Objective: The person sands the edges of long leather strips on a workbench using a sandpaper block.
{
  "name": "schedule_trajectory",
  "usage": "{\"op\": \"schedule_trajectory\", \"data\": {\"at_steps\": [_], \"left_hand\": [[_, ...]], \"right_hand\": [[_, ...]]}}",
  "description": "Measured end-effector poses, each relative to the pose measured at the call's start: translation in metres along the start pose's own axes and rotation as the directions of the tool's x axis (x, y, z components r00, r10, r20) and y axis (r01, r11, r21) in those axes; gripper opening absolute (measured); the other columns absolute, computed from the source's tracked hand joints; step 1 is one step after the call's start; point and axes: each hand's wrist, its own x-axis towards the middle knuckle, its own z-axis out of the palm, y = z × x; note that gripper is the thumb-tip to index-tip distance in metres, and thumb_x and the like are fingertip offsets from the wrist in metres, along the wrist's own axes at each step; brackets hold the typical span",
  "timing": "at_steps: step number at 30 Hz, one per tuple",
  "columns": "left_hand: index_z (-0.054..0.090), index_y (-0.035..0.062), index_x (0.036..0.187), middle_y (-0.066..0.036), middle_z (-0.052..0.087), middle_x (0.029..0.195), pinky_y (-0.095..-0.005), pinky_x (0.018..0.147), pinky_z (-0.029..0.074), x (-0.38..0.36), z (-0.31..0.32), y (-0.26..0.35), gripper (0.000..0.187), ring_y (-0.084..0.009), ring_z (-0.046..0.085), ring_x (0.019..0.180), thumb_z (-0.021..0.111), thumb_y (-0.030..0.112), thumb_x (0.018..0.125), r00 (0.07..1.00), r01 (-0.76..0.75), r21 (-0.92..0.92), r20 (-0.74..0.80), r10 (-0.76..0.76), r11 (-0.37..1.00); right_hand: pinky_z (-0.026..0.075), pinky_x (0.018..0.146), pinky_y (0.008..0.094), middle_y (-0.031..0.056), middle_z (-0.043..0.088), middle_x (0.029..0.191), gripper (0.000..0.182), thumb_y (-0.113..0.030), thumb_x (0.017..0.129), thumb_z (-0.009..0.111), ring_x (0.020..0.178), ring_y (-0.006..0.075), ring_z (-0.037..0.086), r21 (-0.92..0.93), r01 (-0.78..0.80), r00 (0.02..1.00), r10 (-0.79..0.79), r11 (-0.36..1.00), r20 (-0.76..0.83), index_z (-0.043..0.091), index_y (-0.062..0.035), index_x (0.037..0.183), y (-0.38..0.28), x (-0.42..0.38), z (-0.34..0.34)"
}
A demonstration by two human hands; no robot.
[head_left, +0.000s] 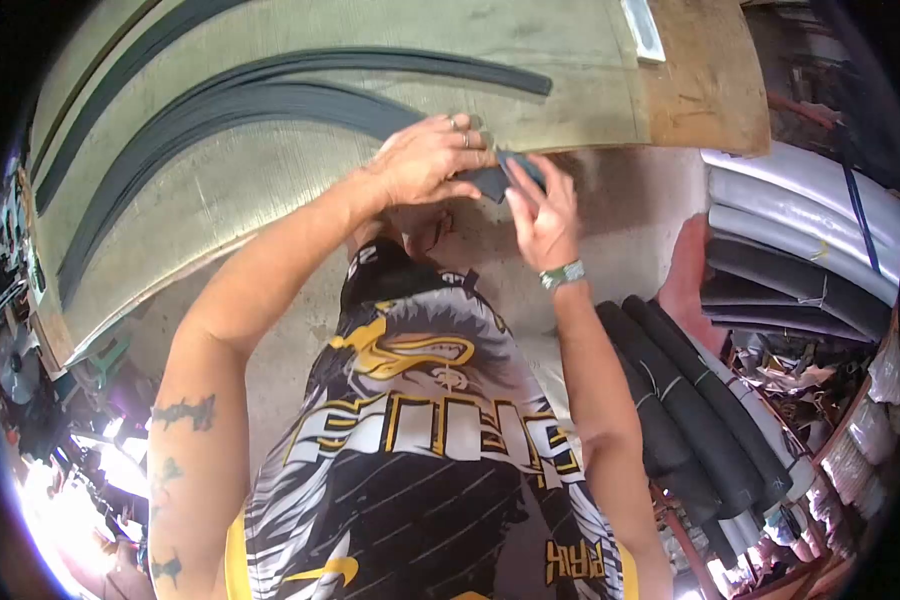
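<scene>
A bundle of long dark grey strips (260,103) curves across the table and runs under my left hand (428,162). That hand, with rings on its fingers, is closed over the bundle's right end, near the table's front edge. A dark end (487,183) sticks out below its fingertips. Close beside it, the fingers of my right hand (544,212) are closed around a dark flat piece (527,170); whether this is part of the same strips I cannot tell. A wristband circles the right wrist. Another bundle of dark strips (410,62) lies farther back on the table.
The wooden table (580,110) spans the top, with a white-edged piece (643,28) at its back right. More strips (110,95) lie at the left. Black rolls (700,410) lean at the right, below stacked silvery rolls (800,215) and dark rolls (790,280).
</scene>
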Motion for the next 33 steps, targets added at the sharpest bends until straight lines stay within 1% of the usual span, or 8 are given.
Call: {"op": "schedule_trajectory", "data": {"at_steps": [5,8,11,13,18,23,31,33], "left_hand": [[0.069,0.0161,0.142,-0.005,0.069,0.121,-0.041,0.098,0.051,-0.001,0.005,-0.002,0.062,-0.0294,0.059,0.112,0.079,0.046,0.088,0.995,-0.04,0.026,-0.09,0.043,0.999],[0.069,0.0163,0.142,-0.005,0.069,0.121,-0.0407,0.097,0.051,-0.001,0.003,0.0,0.062,-0.0293,0.059,0.112,0.079,0.046,0.088,0.999,-0.006,0.01,-0.043,0.007,1.0],[0.069,0.0165,0.141,-0.005,0.069,0.123,-0.0417,0.098,0.051,0.001,0.002,-0.002,0.062,-0.0296,0.06,0.112,0.08,0.045,0.088,0.999,-0.033,0.01,-0.015,0.033,0.999],[0.069,0.0166,0.141,-0.005,0.07,0.123,-0.0427,0.098,0.051,-0.001,0.007,-0.003,0.062,-0.0294,0.06,0.113,0.08,0.045,0.087,0.994,-0.041,0.005,-0.099,0.042,0.999],[0.07,0.0154,0.139,-0.005,0.07,0.121,-0.0426,0.098,0.052,-0.002,0.006,-0.001,0.062,-0.0291,0.06,0.114,0.081,0.045,0.086,0.999,-0.013,-0.008,-0.053,0.012,1.0],[0.071,0.0157,0.138,-0.005,0.07,0.118,-0.0417,0.097,0.052,0.0,0.003,-0.001,0.06,-0.0293,0.059,0.113,0.081,0.044,0.086,0.996,-0.031,0.004,-0.084,0.031,1.0],[0.07,0.0161,0.139,-0.005,0.069,0.12,-0.0414,0.097,0.052,0.001,0.002,-0.003,0.06,-0.0298,0.059,0.112,0.079,0.046,0.088,0.997,-0.054,0.005,-0.051,0.054,0.999],[0.07,0.016,0.14,-0.005,0.069,0.119,-0.0415,0.097,0.052,0.001,0.004,-0.001,0.06,-0.0297,0.059,0.111,0.079,0.046,0.088,0.994,-0.04,0.021,-0.096,0.042,0.999]], "right_hand": [[0.046,0.107,0.0497,0.0188,0.064,0.136,0.037,-0.024,0.1,0.069,0.12,0.0396,0.059,-0.105,-0.187,0.977,0.196,0.977,0.083,0.074,-0.0133,0.135,0.071,-0.064,0.006],[0.047,0.106,0.0495,0.0198,0.063,0.136,0.036,-0.021,0.1,0.068,0.121,0.0402,0.06,0.065,-0.074,0.997,0.076,0.995,-0.026,0.074,-0.012,0.135,0.001,-0.006,-0.006],[0.049,0.104,0.0498,0.0199,0.063,0.136,0.037,-0.019,0.1,0.068,0.119,0.0406,0.06,0.054,-0.02,1.0,0.021,0.998,-0.007,0.074,-0.0117,0.136,0.009,-0.013,0.008],[0.049,0.103,0.049,0.0191,0.064,0.135,0.037,-0.021,0.099,0.069,0.117,0.0399,0.061,-0.219,-0.07,0.986,0.101,0.973,0.132,0.074,-0.0112,0.135,0.062,-0.054,0.01],[0.049,0.102,0.0489,0.018,0.065,0.133,0.038,-0.022,0.099,0.07,0.116,0.0405,0.06,0.023,-0.049,0.997,0.051,0.999,-0.056,0.074,-0.0113,0.135,-0.003,-0.002,-0.003],[0.049,0.101,0.051,0.0193,0.062,0.135,0.04,-0.019,0.096,0.071,0.116,0.041,0.059,-0.226,-0.052,0.993,0.074,0.973,0.093,0.073,-0.0139,0.136,0.051,-0.046,0.01],[0.048,0.102,0.051,0.0178,0.063,0.134,0.04,-0.024,0.098,0.07,0.119,0.0393,0.058,-0.088,-0.019,0.999,0.023,0.996,0.041,0.073,-0.0141,0.136,0.018,-0.018,0.006],[0.048,0.103,0.0497,0.0178,0.063,0.135,0.039,-0.024,0.099,0.069,0.118,0.0394,0.058,-0.282,-0.043,0.987,0.084,0.959,0.137,0.073,-0.0147,0.137,0.056,-0.048,0.003]]}}
